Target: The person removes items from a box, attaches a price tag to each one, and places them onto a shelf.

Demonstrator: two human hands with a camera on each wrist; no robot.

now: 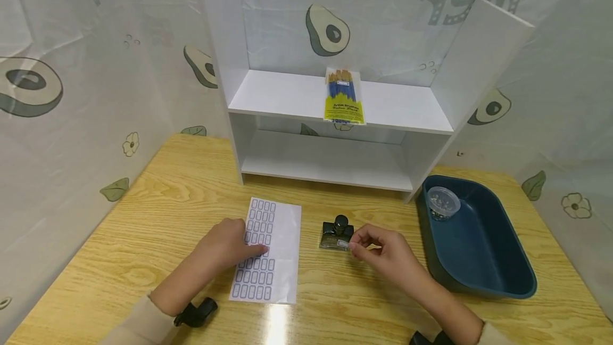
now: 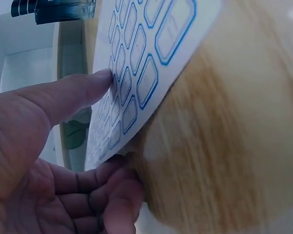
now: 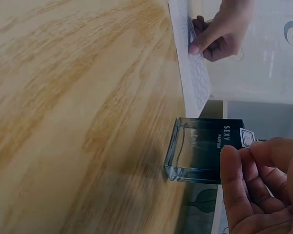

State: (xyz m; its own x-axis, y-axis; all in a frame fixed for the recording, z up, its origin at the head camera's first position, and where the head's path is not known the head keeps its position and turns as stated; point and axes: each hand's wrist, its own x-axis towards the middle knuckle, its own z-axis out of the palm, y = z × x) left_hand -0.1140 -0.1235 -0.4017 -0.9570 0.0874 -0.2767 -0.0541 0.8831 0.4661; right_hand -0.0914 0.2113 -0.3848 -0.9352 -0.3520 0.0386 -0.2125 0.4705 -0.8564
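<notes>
A white sheet of blue-bordered sticker labels [image 1: 283, 249] lies on the table at my left. My left hand [image 1: 229, 243] holds it by its left edge. In the left wrist view the thumb [image 2: 83, 92] presses on the labels, while the other fingers curl at the sheet's edge. My right hand [image 1: 385, 252] pinches one small label [image 3: 247, 138] between thumb and fingertips. This label is right in front of a dark glass perfume bottle [image 3: 200, 151], which stands upright on the table. Whether the label touches the glass I cannot tell.
Behind the bottle stands a white two-tier shelf [image 1: 282, 89]. A pack of artist brushes [image 1: 344, 100] lies on its upper board. On the right is a dark blue bin [image 1: 479, 249] with a clear round tub [image 1: 442, 202] inside.
</notes>
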